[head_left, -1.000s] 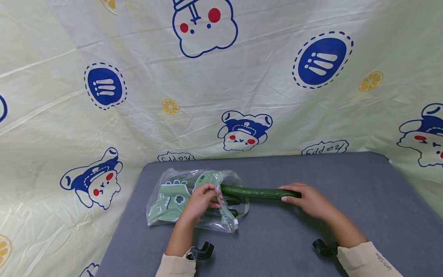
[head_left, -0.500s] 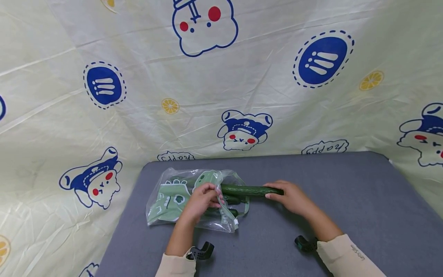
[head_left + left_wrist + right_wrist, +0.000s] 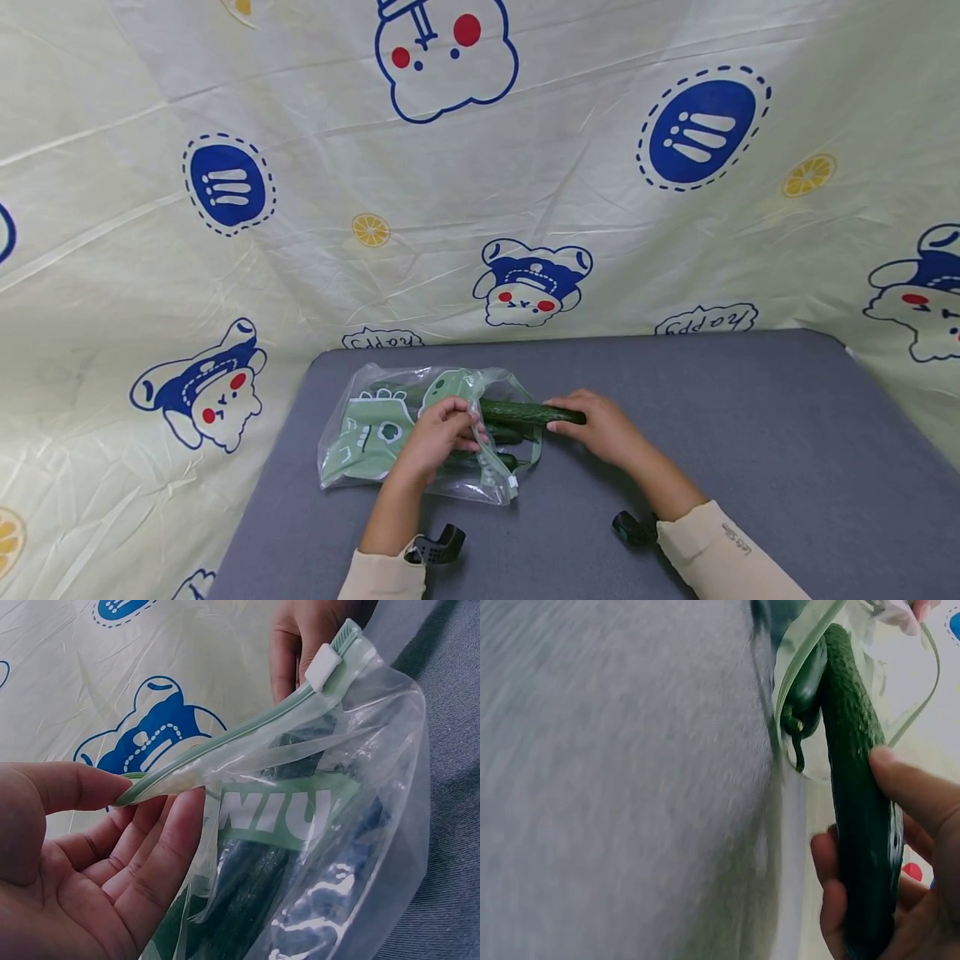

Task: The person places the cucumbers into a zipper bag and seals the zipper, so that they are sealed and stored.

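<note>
Clear zip bag (image 3: pixel 405 433) with a green printed panel, lying flat on the grey counter (image 3: pixel 675 400), mouth turned toward the right grip. Inside it, at least two dark cucumbers (image 3: pixel 498 435), stems at the opening. A third, long cucumber (image 3: pixel 528 412) half in, half out of the mouth, its outer end wrapped by the right grip (image 3: pixel 600 425), thumb on top and fingers curled beneath. Left grip (image 3: pixel 438 433) pinching the upper lip of the bag's zip strip between thumb and fingers, lifting it so the mouth gapes.

Counter covered in plain grey cloth. Beyond both grips, and off to the left, a pale yellow sheet (image 3: pixel 525 183) hung as a backdrop, printed with blue cartoon bears, blue ovals and small lemon slices. Cream sleeves (image 3: pixel 720 558) at both wrists, with black straps just behind.

Left wrist view alone: the green zip track (image 3: pixel 225 754) with its white slider (image 3: pixel 324 664) at the far end, the lettering on the green band, and a cucumber lying dark behind the plastic below the grip (image 3: pixel 97 862). Right wrist view alone: the bumpy skin of the held cucumber (image 3: pixel 859 795) close up, its tip past the bag's rim, beside the curled stem of a cucumber already inside (image 3: pixel 804 682); thumb of the right grip (image 3: pixel 900 885) pressed on the upper side.
</note>
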`<state>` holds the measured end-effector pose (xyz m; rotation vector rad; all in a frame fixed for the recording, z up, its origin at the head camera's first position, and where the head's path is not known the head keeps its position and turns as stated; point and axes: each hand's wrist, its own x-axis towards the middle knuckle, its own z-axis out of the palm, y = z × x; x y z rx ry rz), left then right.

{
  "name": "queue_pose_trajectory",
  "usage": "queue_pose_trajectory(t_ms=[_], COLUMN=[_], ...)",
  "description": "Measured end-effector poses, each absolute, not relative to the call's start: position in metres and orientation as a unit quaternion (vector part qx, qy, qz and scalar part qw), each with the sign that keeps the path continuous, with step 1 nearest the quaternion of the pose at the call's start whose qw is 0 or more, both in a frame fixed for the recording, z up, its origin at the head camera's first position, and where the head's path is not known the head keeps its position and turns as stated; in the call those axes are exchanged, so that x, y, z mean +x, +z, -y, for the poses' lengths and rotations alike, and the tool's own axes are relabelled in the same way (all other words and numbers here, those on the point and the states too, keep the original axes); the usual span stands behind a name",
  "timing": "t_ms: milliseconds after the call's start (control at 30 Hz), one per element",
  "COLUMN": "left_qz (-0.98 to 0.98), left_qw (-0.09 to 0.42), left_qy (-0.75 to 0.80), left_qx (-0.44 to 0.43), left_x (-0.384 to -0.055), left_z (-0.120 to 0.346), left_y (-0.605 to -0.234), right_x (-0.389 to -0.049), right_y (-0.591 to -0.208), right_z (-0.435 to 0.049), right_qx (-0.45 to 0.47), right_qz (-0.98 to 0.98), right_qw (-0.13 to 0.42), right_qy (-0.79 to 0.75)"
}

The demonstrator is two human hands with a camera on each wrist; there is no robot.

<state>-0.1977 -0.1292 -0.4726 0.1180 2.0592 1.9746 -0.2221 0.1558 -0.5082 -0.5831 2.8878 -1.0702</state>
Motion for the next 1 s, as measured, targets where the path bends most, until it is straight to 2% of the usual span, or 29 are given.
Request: queue_pose_trajectory(t_ms=[367,633,1000], left_qz=[-0.719,-0.718,-0.717], left_qw=[0.140,0.140,0.146], left_qy=[0.680,0.681,0.681], left_qx=[0.034,0.034,0.040], left_x=[-0.197,-0.197,-0.196], left_z=[0.128,0.127,0.128], left_y=[-0.472,-0.473,-0.472], right_x=[-0.224,-0.221,-0.223], right_y=[-0.510,-0.508,-0.508], right_z=[-0.174,-0.174,-0.148], right_qx=[-0.195,-0.194,-0.210], right_qz=[-0.898,-0.901,-0.901], right_qw=[0.059,0.041,0.027], right_qy=[-0.391,-0.385,-0.379])
